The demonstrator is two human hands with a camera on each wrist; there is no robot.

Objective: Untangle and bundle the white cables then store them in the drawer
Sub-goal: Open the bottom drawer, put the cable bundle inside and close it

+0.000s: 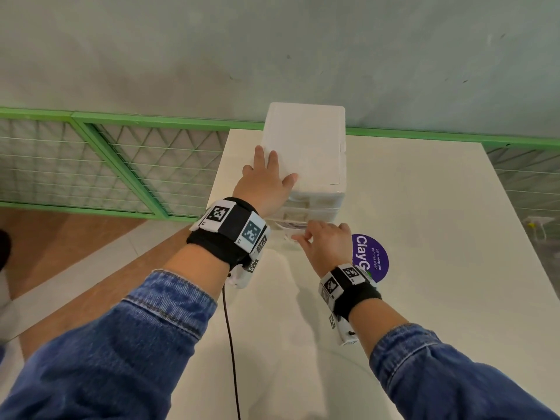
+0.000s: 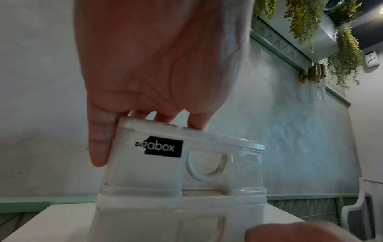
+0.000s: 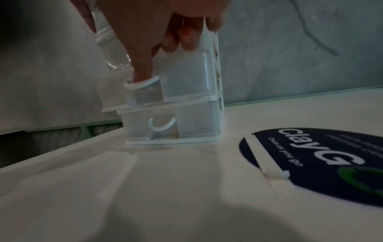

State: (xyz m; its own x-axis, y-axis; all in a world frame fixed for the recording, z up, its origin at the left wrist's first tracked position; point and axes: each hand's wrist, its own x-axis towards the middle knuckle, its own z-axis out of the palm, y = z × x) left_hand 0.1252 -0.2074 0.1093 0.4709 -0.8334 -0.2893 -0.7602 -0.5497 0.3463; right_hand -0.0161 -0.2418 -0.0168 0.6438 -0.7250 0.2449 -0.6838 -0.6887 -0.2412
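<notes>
Step in hand, as I judge it: working one drawer of the drawer unit (image 1: 304, 153), whether out or in I cannot tell.

- Left hand (image 1: 266, 180): fingers straight, flat on the unit's top, thumb over the front edge. I would hold that press firm and straight down, since the unit looks light and could slide or tip toward me.
- Right hand (image 1: 325, 247): at the unit's front; one finger hooked down into the curved handle (image 3: 143, 83) of a drawer (image 3: 165, 85), which stands slightly proud of the one below. Other fingers curled, holding nothing I can see. I would move it level, slowly.
- White cables: not visible in any view; whether they lie inside the unit I cannot tell through its cloudy walls.

Around the unit:
- Desk (image 1: 424, 237): white, carries the unit near its far edge.
- Sticker (image 1: 371, 256): round, purple, just right of the unit's front, beside my right wrist. Flat, no obstacle.
- Black cord (image 1: 231, 344): hangs from my left wrist rig, nearer me than the unit; it could snag.
- Green railing (image 1: 121, 140): left of and behind the unit.
</notes>
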